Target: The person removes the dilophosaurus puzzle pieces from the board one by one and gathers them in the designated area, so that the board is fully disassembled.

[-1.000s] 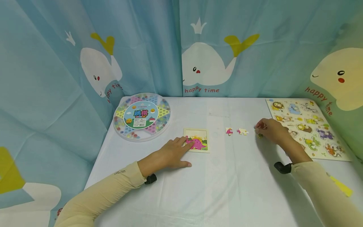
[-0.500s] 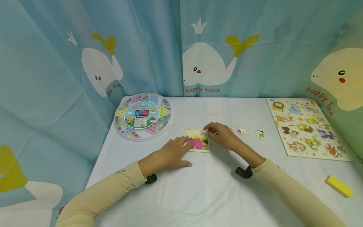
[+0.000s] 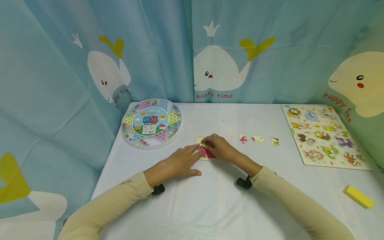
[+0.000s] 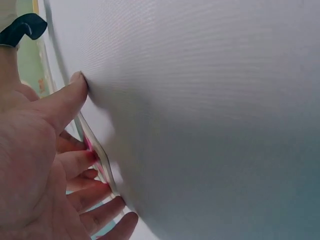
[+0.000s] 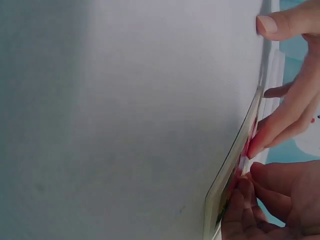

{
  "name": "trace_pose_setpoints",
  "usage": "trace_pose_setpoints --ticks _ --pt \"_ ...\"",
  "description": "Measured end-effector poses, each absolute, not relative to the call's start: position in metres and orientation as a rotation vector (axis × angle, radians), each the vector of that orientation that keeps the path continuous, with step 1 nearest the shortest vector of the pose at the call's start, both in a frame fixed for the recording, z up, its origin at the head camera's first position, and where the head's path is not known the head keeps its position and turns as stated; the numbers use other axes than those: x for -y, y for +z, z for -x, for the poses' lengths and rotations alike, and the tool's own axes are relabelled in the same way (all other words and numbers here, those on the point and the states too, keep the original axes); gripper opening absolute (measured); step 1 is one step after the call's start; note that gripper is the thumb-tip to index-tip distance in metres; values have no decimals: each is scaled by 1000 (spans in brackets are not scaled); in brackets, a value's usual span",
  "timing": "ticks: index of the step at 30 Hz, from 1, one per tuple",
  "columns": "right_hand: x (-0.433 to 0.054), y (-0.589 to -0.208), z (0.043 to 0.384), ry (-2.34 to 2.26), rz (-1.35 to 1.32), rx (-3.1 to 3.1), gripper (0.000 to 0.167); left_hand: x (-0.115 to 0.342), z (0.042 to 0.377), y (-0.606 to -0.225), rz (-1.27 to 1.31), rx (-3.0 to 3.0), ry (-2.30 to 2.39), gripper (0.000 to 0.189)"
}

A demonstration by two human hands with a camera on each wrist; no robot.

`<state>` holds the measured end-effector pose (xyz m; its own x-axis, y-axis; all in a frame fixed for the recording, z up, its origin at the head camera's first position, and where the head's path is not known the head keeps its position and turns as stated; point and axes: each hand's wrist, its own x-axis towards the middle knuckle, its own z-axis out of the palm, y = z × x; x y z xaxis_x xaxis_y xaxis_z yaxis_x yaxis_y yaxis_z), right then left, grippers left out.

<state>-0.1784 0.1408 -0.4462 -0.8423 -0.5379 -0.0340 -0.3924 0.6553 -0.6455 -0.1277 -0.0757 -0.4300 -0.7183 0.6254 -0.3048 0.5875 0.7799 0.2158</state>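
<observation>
A small wooden jigsaw puzzle (image 3: 207, 159) with a pink dinosaur lies in its tray at mid-table. My left hand (image 3: 181, 161) rests at its left side, fingers extended, one fingertip on the pink picture and the thumb apart on the cloth. Over the puzzle's upper part, my right hand (image 3: 222, 148) bends down and pinches at a puzzle piece (image 3: 202, 146), mostly hidden by the fingers. The right wrist view shows thumb and fingertips meeting at the tray's face (image 5: 227, 172). To the right, a pink piece (image 3: 243, 139), a white-and-pink piece (image 3: 257, 139) and a green piece (image 3: 274, 141) lie loose.
A round Chinese checkers box (image 3: 151, 123) with coloured marbles stands at the back left. An animal peg board (image 3: 327, 136) lies at the back right, with a yellow block (image 3: 358, 196) nearer the front. A whale-print curtain (image 3: 222, 66) closes off the back.
My right hand has come left from the green piece, which now lies free on the cloth, to the puzzle's upper part. The left hand has stayed on the puzzle.
</observation>
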Motion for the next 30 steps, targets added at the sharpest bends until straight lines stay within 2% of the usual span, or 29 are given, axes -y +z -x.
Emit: trace_pose_setpoints --ticks 15,30 --pt "-137 -448 177 -903 827 -2682 21 93 116 -433 -942 -2645 207 80" --pt "-133 -448 175 -828 854 -2719 21 91 115 -433 -914 -2650 199 80"
